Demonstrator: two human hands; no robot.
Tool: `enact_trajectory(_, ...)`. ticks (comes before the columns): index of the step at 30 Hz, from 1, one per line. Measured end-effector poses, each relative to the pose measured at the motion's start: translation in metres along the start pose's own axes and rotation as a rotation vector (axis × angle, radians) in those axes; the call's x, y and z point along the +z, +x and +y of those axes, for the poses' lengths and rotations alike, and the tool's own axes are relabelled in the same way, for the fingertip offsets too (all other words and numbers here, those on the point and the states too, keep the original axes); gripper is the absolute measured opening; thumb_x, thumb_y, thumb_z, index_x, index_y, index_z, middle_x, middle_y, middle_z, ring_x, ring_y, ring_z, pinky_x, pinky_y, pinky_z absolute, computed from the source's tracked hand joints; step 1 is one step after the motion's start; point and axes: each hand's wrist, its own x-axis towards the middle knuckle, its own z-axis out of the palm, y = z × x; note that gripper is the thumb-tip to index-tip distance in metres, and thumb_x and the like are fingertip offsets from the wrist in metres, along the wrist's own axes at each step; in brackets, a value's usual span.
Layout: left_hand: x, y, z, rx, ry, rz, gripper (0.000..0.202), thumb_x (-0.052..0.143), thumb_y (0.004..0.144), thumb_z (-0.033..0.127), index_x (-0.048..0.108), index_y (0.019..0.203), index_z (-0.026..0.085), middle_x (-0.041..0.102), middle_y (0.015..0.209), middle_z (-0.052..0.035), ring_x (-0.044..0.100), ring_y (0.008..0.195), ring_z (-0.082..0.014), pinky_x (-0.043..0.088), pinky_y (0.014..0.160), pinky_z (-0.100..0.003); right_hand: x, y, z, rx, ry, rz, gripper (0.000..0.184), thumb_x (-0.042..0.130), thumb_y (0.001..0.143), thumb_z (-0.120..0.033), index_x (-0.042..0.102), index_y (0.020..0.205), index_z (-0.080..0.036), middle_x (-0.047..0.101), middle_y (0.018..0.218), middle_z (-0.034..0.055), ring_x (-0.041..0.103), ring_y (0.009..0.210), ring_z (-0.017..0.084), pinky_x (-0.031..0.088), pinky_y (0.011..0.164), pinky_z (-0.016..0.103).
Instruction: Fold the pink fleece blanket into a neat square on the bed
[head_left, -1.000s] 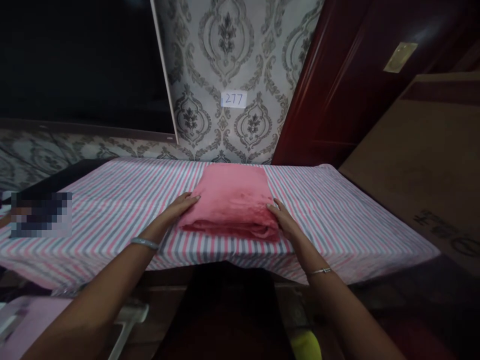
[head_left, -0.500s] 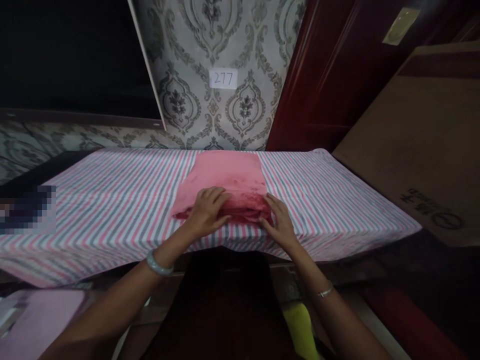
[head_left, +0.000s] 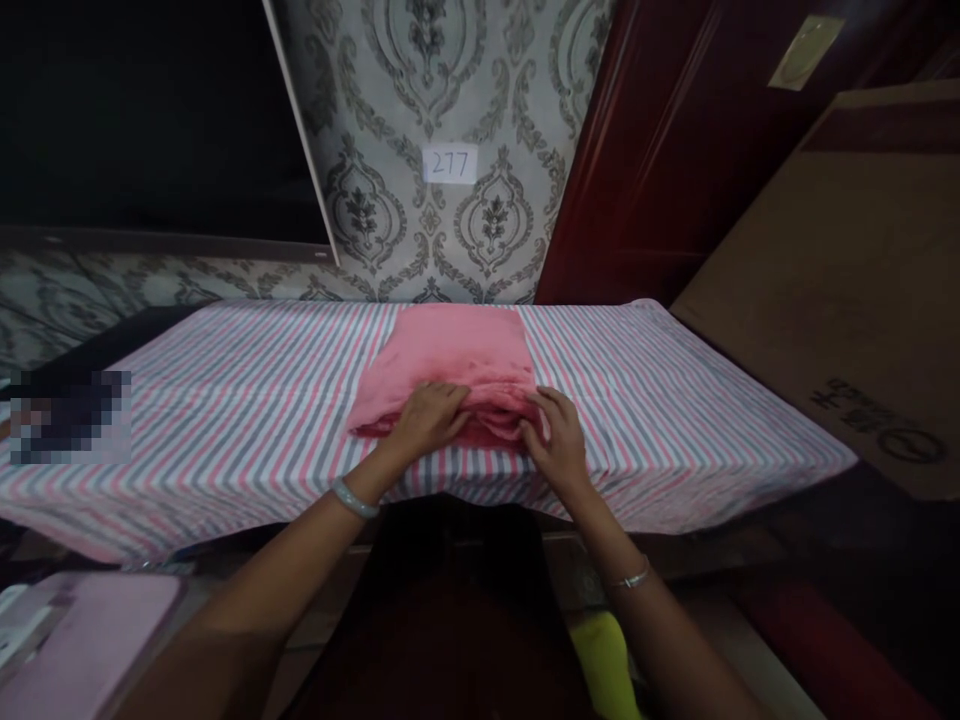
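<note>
A folded pink cloth (head_left: 454, 355) lies in the middle of a table covered with a pink, grey and white striped sheet (head_left: 225, 400). My left hand (head_left: 429, 420) rests on the cloth's near edge, fingers curled and gripping the folded layers. My right hand (head_left: 556, 438) is at the cloth's near right corner, fingers bent and pinching the same edge. Both wrists wear thin bangles.
Patterned wallpaper with a white label reading 277 (head_left: 449, 164) is behind the table. A dark red door (head_left: 675, 150) stands at the right, with a large cardboard box (head_left: 847, 290) beside it. A pink object (head_left: 82, 640) sits at the lower left; something yellow-green (head_left: 604, 650) lies below.
My left hand moved from the cloth's left side onto its near edge. Both hands went from flat at the sides to curled on the front edge, bunching it slightly.
</note>
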Motion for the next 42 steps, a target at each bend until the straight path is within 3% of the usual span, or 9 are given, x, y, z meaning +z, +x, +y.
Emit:
enact_trajectory(5, -0.003, 0.012, 0.002, -0.117, -0.074, 0.018, 0.018, 0.058, 0.091, 0.03, 0.066, 0.101, 0.018, 0.073, 0.096, -0.0101, 0.066, 0.091, -0.0257, 0.044, 0.08, -0.036, -0.01, -0.018, -0.019, -0.124, -0.097, 0.008, 0.012, 0.057, 0.09, -0.018, 0.068, 0.092, -0.021, 0.057, 0.104, 0.0088, 0.054, 0.1, 0.024, 0.049, 0.086, 0.04)
enact_trajectory(12, -0.004, 0.016, 0.001, -0.16, -0.106, 0.029, 0.016, 0.06, 0.09, 0.031, 0.067, 0.095, 0.018, 0.072, 0.09, -0.0086, 0.066, 0.087, -0.0245, 0.044, 0.077, -0.034, -0.001, -0.011, -0.015, -0.204, -0.261, -0.057, 0.022, 0.058, 0.092, -0.018, 0.071, 0.11, -0.021, 0.056, 0.108, 0.0105, 0.05, 0.099, 0.024, 0.045, 0.087, 0.039)
enact_trajectory(20, 0.003, 0.012, 0.0, -0.111, -0.071, 0.147, 0.026, 0.058, 0.09, 0.03, 0.06, 0.111, 0.015, 0.069, 0.102, -0.0116, 0.064, 0.095, -0.0265, 0.048, 0.082, -0.039, 0.013, -0.003, -0.006, -0.019, -0.227, 0.004, 0.018, 0.052, 0.096, -0.024, 0.069, 0.095, -0.018, 0.052, 0.092, 0.0068, 0.05, 0.085, 0.021, 0.045, 0.075, 0.033)
enact_trajectory(23, 0.002, 0.0, 0.014, -0.037, 0.027, 0.322, 0.023, 0.057, 0.089, 0.028, 0.06, 0.106, 0.013, 0.066, 0.109, -0.0164, 0.061, 0.101, -0.0296, 0.047, 0.086, -0.044, 0.017, -0.003, -0.007, 0.047, -0.232, 0.001, 0.018, 0.05, 0.095, -0.024, 0.066, 0.096, -0.018, 0.052, 0.091, 0.0068, 0.051, 0.085, 0.021, 0.044, 0.075, 0.033)
enact_trajectory(25, 0.004, -0.012, 0.027, 0.097, 0.048, 0.402, 0.016, 0.052, 0.091, 0.023, 0.061, 0.103, 0.015, 0.066, 0.105, -0.0139, 0.061, 0.097, -0.0265, 0.048, 0.085, -0.043, 0.018, -0.004, -0.008, 0.067, -0.239, -0.004, 0.018, 0.048, 0.094, -0.023, 0.065, 0.096, -0.019, 0.052, 0.089, 0.0061, 0.051, 0.084, 0.021, 0.043, 0.074, 0.032)
enact_trajectory(28, 0.015, -0.028, 0.047, 0.328, -0.011, 0.363, 0.019, 0.047, 0.092, 0.016, 0.063, 0.102, 0.016, 0.068, 0.097, -0.0099, 0.061, 0.09, -0.0219, 0.05, 0.083, -0.038, 0.018, -0.004, -0.01, 0.083, -0.275, -0.015, 0.016, 0.048, 0.094, -0.023, 0.064, 0.095, -0.02, 0.052, 0.085, 0.0047, 0.051, 0.082, 0.021, 0.042, 0.071, 0.03)
enact_trajectory(30, 0.024, -0.033, 0.055, 0.376, -0.049, 0.31, 0.027, 0.047, 0.091, 0.014, 0.063, 0.112, 0.014, 0.068, 0.108, -0.0121, 0.06, 0.104, -0.0238, 0.049, 0.092, -0.04, 0.018, -0.003, -0.012, 0.091, -0.298, -0.017, 0.017, 0.047, 0.094, -0.024, 0.064, 0.094, -0.02, 0.052, 0.084, 0.0045, 0.051, 0.082, 0.021, 0.041, 0.072, 0.03)
enact_trajectory(34, 0.042, -0.034, 0.06, 0.263, -0.054, 0.291, 0.043, 0.045, 0.09, 0.013, 0.058, 0.131, 0.013, 0.063, 0.128, -0.0147, 0.051, 0.126, -0.027, 0.042, 0.107, -0.046, 0.017, -0.001, -0.013, 0.126, -0.327, -0.02, 0.02, 0.047, 0.095, -0.027, 0.065, 0.1, -0.018, 0.056, 0.086, 0.006, 0.053, 0.084, 0.022, 0.041, 0.073, 0.03)
enact_trajectory(42, 0.055, -0.035, 0.058, 0.066, 0.046, 0.215, 0.046, 0.051, 0.09, 0.018, 0.056, 0.136, 0.014, 0.061, 0.131, -0.0167, 0.053, 0.118, -0.03, 0.046, 0.096, -0.046, 0.01, 0.004, -0.015, 0.213, -0.379, -0.114, 0.023, 0.054, 0.095, -0.033, 0.067, 0.106, -0.018, 0.06, 0.088, 0.0051, 0.055, 0.077, 0.019, 0.036, 0.065, 0.027)
